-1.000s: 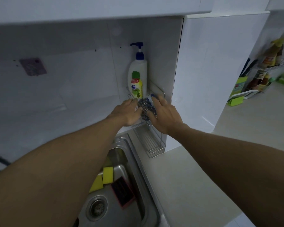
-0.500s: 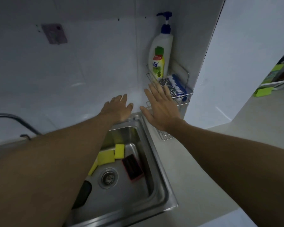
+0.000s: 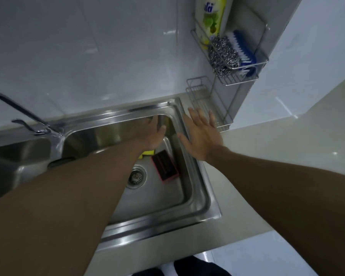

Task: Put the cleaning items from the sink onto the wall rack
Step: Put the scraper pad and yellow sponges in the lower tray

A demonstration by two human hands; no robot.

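Observation:
A steel scourer [image 3: 222, 52] and a blue brush [image 3: 242, 50] lie on the upper shelf of the wire wall rack [image 3: 264, 60], beside a soap bottle [image 3: 211, 16]. In the steel sink [image 3: 199, 196] a dark pad with a pink edge [image 3: 164, 168] lies near the drain. A yellow sponge [image 3: 146, 153] shows only as a sliver under my left hand [image 3: 149, 134], which reaches down into the basin, fingers loose, holding nothing. My right hand [image 3: 202, 134] hovers flat and open over the sink's right rim, below the rack's empty lower shelf [image 3: 199, 92].
A tap [image 3: 18, 112] arcs over the sink's far left corner. A second basin [image 3: 18, 154] lies at the left. Pale countertop [image 3: 287, 140] runs to the right of the sink. A white wall panel [image 3: 297, 46] stands just right of the rack.
Both hands let go of the steel scourer on the rack's upper shelf and came down. My left hand has dropped into the sink, and my view has tilted downward.

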